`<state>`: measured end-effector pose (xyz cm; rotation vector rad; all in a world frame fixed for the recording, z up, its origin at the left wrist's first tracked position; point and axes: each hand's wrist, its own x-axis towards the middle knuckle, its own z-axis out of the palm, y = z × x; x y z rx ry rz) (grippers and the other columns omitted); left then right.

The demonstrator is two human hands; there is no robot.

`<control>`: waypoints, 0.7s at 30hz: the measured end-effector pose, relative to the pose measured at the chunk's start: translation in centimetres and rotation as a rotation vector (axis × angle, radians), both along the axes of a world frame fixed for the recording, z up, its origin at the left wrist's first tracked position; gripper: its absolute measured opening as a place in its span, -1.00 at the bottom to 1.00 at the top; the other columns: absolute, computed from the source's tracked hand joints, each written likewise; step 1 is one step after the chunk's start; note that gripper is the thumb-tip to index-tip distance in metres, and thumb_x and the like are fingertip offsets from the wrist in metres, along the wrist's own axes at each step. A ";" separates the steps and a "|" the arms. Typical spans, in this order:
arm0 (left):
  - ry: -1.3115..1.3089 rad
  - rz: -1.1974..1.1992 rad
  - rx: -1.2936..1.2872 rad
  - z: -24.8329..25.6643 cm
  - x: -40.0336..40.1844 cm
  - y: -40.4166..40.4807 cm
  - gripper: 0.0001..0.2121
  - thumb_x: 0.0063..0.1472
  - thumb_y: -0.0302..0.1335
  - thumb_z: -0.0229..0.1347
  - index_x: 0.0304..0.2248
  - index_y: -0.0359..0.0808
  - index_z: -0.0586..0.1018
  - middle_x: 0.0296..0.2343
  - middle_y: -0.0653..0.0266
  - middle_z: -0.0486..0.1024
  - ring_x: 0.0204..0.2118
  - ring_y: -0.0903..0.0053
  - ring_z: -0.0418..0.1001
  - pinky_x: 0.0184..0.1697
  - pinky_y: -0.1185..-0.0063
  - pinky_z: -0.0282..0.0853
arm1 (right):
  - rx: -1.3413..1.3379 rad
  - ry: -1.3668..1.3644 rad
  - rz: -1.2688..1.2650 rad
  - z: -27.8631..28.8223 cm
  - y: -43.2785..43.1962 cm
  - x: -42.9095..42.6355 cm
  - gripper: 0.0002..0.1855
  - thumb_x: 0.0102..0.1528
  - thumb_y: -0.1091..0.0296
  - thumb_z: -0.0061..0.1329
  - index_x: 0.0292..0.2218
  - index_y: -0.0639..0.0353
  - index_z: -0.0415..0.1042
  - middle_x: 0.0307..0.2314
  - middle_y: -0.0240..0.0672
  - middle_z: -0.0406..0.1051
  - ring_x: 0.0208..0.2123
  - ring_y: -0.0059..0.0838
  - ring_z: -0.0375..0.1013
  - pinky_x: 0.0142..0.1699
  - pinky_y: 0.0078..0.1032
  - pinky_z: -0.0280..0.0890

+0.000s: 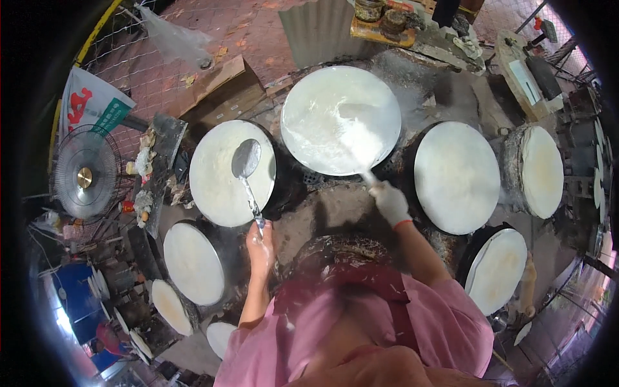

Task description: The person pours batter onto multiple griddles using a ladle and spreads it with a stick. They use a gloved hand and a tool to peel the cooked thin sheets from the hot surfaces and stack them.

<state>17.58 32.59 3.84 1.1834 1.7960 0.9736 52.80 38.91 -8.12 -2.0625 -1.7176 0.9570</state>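
My bare left hand [261, 246] grips the batter-smeared handle of a metal ladle [246, 157]. The ladle's bowl appears over the left round griddle [213, 188], which bears a pale, thin layer; whether they touch I cannot tell. My right hand [390, 204], in a whitish work glove with an orange cuff, holds a light-coloured handle [368, 177]. That tool's far end is blurred over the middle griddle [309, 130], where wet white batter [360, 138] lies in a smeared patch. To the right of my gloved hand is another round griddle [457, 176] with a whitish layer on top.
More coated griddles stand at far right [544, 171], lower right [498, 273] and lower left [193, 263]. An electric fan [84, 178] is at left. A cardboard box [222, 92] and a corrugated sheet [314, 34] lie beyond. Steam or smoke drifts at the upper right.
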 end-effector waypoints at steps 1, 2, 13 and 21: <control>0.008 0.004 -0.003 0.7 0.9 -0.1 -0.85 0.24 -0.42 -0.07 -0.44 -0.32 0.35 -0.78 0.48 0.14 -0.82 0.76 0.04 -0.78 0.70 -0.06 | 0.020 -0.052 -0.104 0.8 0.5 1.0 -0.60 0.15 -0.01 -0.28 -0.33 0.16 0.37 -0.49 -0.03 0.44 -0.39 0.03 0.42 -0.31 -0.12 0.28; -0.083 0.050 -0.042 1.8 1.9 -0.1 -0.84 0.24 -0.42 -0.07 -0.44 -0.32 0.35 -0.78 0.48 0.14 -0.82 0.76 0.04 -0.78 0.70 -0.06 | -0.073 -0.101 -0.179 1.8 2.6 2.3 -0.58 0.15 -0.03 -0.30 -0.33 0.17 0.36 -0.47 -0.06 0.45 -0.38 0.01 0.42 -0.30 -0.11 0.29; -0.257 0.122 -0.175 4.1 5.8 0.6 -0.81 0.24 -0.37 -0.08 -0.46 -0.31 0.34 -0.79 0.48 0.11 -0.82 0.73 0.03 -0.79 0.69 -0.07 | -0.009 -0.131 -0.159 1.4 3.6 3.7 -0.42 0.15 -0.01 -0.30 0.09 0.16 0.08 -0.46 0.10 0.42 -0.47 0.04 0.42 -0.39 -0.15 0.30; -0.230 0.188 -0.204 4.7 6.4 0.2 -0.88 0.21 -0.47 -0.06 -0.48 -0.29 0.34 -0.75 0.51 0.19 -0.77 0.81 0.09 -0.73 0.74 -0.01 | 0.152 -0.401 0.000 7.1 21.3 5.8 -0.36 0.14 -0.08 -0.41 0.06 0.26 0.10 -0.42 0.01 0.45 -0.37 -0.01 0.46 -0.25 -0.19 0.33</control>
